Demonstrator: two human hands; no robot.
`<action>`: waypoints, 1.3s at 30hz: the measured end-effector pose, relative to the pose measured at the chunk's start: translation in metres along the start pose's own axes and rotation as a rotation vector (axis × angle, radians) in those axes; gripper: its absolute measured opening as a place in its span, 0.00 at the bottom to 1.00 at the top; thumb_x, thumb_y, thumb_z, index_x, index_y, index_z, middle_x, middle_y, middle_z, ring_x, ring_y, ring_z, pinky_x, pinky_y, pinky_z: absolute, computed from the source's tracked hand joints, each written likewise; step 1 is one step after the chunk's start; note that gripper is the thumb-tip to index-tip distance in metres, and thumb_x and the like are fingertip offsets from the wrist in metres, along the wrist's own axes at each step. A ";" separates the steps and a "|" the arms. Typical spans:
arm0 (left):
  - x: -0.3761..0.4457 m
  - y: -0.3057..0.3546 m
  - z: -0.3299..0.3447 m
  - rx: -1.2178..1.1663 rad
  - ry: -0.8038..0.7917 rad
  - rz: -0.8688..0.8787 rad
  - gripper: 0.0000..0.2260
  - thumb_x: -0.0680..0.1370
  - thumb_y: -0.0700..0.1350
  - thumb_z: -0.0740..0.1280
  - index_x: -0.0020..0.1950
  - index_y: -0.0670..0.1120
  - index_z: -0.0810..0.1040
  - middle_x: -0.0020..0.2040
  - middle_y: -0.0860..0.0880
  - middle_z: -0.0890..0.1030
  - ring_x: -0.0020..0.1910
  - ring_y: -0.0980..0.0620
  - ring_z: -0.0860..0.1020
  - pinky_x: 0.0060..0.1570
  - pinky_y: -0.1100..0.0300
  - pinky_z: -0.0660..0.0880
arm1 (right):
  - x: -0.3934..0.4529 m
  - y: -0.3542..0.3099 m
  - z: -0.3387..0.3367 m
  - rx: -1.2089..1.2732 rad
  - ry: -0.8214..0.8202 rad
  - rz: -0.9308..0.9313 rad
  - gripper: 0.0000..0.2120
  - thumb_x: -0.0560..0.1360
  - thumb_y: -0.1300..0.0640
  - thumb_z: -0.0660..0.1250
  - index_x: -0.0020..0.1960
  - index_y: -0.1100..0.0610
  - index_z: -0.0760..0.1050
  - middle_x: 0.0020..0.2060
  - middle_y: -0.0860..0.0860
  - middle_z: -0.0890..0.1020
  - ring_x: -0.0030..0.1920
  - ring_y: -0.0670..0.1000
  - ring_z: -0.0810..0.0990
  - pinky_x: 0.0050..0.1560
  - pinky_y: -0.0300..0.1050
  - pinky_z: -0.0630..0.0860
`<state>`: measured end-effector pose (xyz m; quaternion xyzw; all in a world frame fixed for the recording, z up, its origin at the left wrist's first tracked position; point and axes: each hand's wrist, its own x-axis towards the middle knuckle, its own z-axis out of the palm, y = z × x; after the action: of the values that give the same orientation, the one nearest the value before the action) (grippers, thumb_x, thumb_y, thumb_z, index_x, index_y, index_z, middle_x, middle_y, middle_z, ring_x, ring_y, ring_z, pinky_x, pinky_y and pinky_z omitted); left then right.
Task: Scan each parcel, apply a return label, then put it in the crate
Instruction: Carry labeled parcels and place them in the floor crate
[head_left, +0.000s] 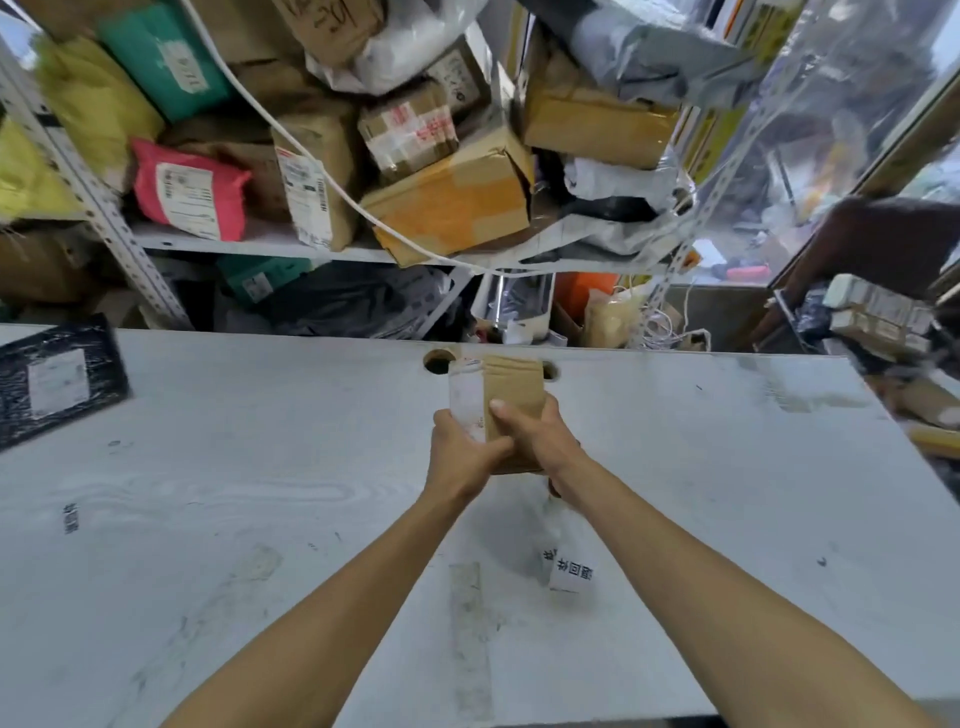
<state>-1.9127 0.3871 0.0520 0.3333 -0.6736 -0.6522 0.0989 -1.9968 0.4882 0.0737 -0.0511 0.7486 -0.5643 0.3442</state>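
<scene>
2 hands (467, 447) (540, 441), 1 brown parcel (514, 395) between them, 1 black parcel (57, 384) far left, 1 label strip (569, 569) below right wrist.

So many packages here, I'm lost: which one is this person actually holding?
The small brown cardboard parcel above the table's middle: the left hand and right hand grip it. The others sit on shelves or lie untouched, like the black parcel.

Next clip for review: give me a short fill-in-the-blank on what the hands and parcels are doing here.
1. Both the left hand and right hand grip a small ____ cardboard parcel.
2. A black-wrapped parcel lies at the table's far ____ edge.
3. On the shelf stands a ____ mailer bag bearing a white label.

Missing words: brown; left; pink
</scene>
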 end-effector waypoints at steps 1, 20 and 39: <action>0.000 0.001 0.006 0.048 0.025 0.058 0.35 0.60 0.58 0.79 0.59 0.45 0.69 0.52 0.47 0.79 0.47 0.52 0.82 0.40 0.54 0.83 | 0.002 -0.002 -0.002 -0.014 0.026 -0.014 0.47 0.65 0.36 0.77 0.74 0.47 0.55 0.62 0.49 0.75 0.61 0.51 0.77 0.62 0.50 0.76; 0.004 0.017 0.012 -0.181 -0.247 -0.198 0.30 0.68 0.47 0.73 0.69 0.57 0.74 0.62 0.46 0.80 0.57 0.44 0.81 0.54 0.44 0.81 | 0.040 -0.012 -0.082 0.069 -0.140 -0.102 0.47 0.64 0.47 0.77 0.77 0.46 0.57 0.70 0.52 0.70 0.63 0.53 0.74 0.57 0.46 0.73; -0.017 0.061 0.020 -0.062 -0.044 -0.185 0.52 0.62 0.55 0.79 0.79 0.62 0.52 0.69 0.43 0.73 0.68 0.39 0.72 0.67 0.38 0.63 | 0.034 0.012 -0.098 -0.033 -0.600 -0.022 0.41 0.61 0.50 0.79 0.71 0.51 0.68 0.58 0.54 0.83 0.55 0.57 0.84 0.58 0.59 0.80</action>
<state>-1.9305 0.4090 0.1119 0.3762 -0.6214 -0.6864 0.0338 -2.0753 0.5564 0.0598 -0.2291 0.6219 -0.5156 0.5430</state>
